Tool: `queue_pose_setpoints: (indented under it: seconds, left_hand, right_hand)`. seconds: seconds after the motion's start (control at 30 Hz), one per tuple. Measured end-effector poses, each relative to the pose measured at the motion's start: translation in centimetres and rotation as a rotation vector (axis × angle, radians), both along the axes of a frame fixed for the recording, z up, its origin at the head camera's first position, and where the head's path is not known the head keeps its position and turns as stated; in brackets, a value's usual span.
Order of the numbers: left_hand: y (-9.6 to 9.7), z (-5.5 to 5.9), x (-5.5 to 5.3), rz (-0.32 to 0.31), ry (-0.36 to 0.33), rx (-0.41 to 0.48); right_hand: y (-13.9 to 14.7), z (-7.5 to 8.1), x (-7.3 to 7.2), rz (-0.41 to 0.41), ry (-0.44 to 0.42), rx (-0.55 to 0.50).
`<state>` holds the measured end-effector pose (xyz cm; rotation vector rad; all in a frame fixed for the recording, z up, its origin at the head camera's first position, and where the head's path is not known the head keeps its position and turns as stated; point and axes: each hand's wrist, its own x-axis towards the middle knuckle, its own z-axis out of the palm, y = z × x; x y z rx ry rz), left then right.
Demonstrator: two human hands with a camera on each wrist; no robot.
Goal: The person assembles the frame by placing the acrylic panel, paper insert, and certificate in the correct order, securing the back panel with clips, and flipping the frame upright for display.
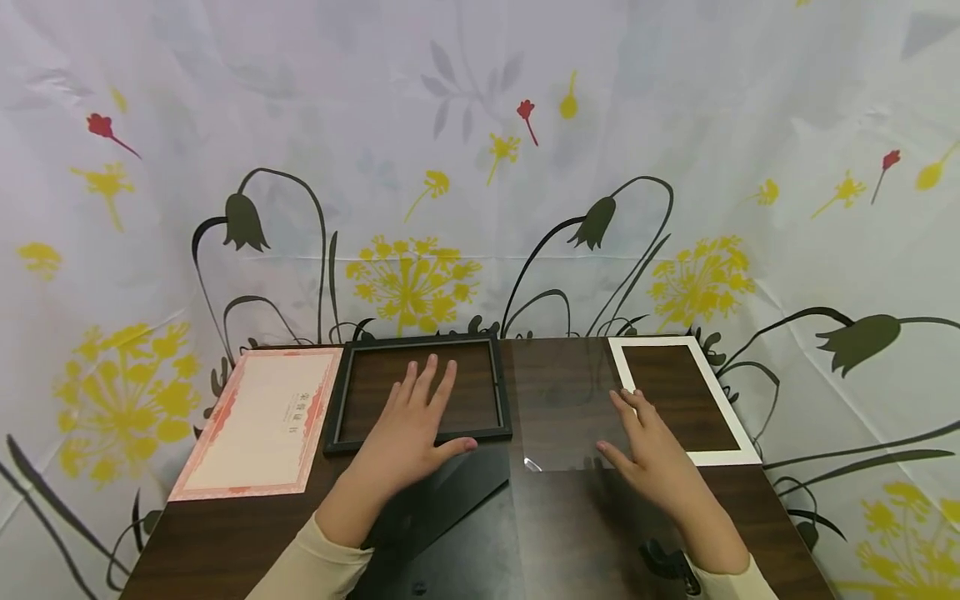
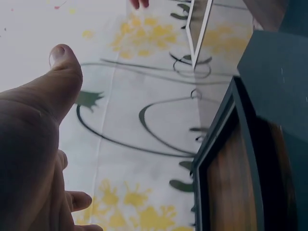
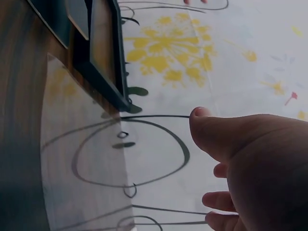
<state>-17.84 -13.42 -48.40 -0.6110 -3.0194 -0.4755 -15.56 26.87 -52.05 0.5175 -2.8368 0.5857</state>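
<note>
My left hand (image 1: 405, 437) is held over a black picture frame (image 1: 504, 408), fingers spread and nothing in them. Through the frame's opening the brown tabletop shows. My right hand (image 1: 660, 458) hovers with extended fingers above a clear plastic sheet (image 1: 558, 408) and overlaps the inner edge of a white mat border (image 1: 723, 458). The sheet's near left corner catches the light. Below the frame lies a dark backing board (image 1: 457, 550) with a long support flap, partly hidden by my left forearm. In the left wrist view the frame (image 2: 248, 149) stands to the right of my thumb.
A certificate with a pink patterned border (image 1: 258, 425) lies at the left end of the dark wooden table (image 1: 202, 542). Behind the table hangs a pale flower-print cloth (image 1: 465, 167). A black object (image 1: 663, 560) sits at my right wrist.
</note>
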Motion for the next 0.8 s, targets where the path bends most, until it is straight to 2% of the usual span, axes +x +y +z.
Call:
queue_pose_setpoints:
  seconds: [0.23,0.47,0.6,0.8]
  left_hand:
    - [3.2,-0.4,-0.7,-0.077,-0.049,-0.016]
    - [6.5,-1.1,-0.9,-0.153,-0.039,-0.043]
    - [8.5,-1.5,-0.7,-0.201,-0.043,-0.075]
    - [10.9,-2.9,-0.2,-0.243,-0.065,-0.128]
  right_hand:
    - [-1.0,-0.8,-0.5,0.026,-0.023,0.0]
    - [-2.0,-1.2,-1.0,0.054,-0.002,0.009]
    - [-2.6,-1.5,-0.8,0.053,-0.02,0.011]
    - [-3.2,-2.1,-0.3,0.053,-0.049,0.013]
